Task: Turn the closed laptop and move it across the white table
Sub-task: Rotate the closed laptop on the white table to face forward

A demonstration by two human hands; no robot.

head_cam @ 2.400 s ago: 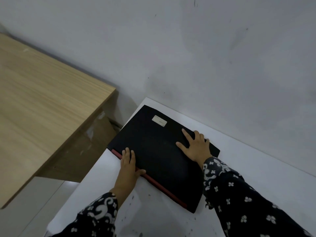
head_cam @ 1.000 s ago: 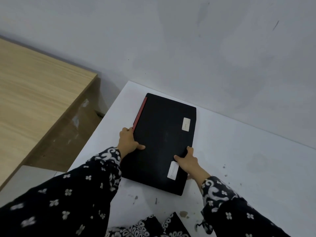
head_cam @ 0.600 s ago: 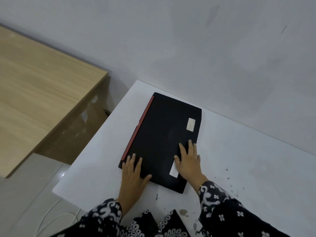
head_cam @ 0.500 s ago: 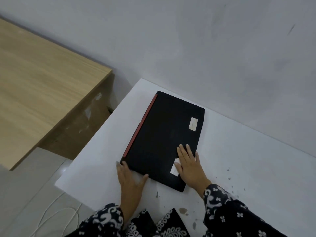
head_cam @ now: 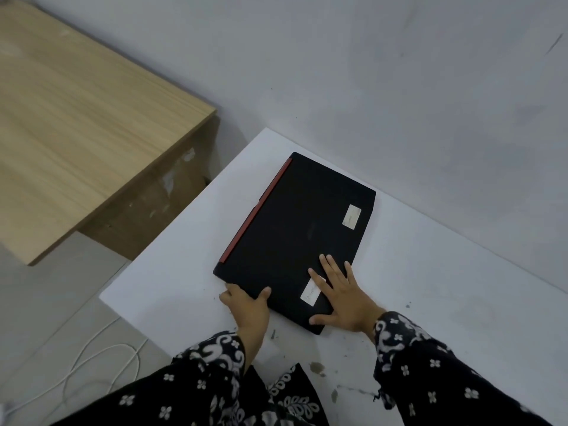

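Observation:
A closed black laptop (head_cam: 295,229) with a red strip along its left edge and two white stickers lies flat near the far left corner of the white table (head_cam: 430,287). My left hand (head_cam: 247,305) grips its near left corner, thumb on top, fingers curled under the edge. Over the near right corner my right hand (head_cam: 344,293) lies flat on the lid, fingers spread, partly covering one sticker.
A grey wall (head_cam: 399,72) runs close behind the table. A wooden desk (head_cam: 76,118) stands to the left across a gap. White cable (head_cam: 92,364) lies on the tiled floor below the table's left edge. Dark stains mark the table's near part.
The laptop has been turned from lying crosswise to lengthwise, red edge now on the left. My left hand slid to the near left corner and gripped it; my right hand stayed flat on the lid.

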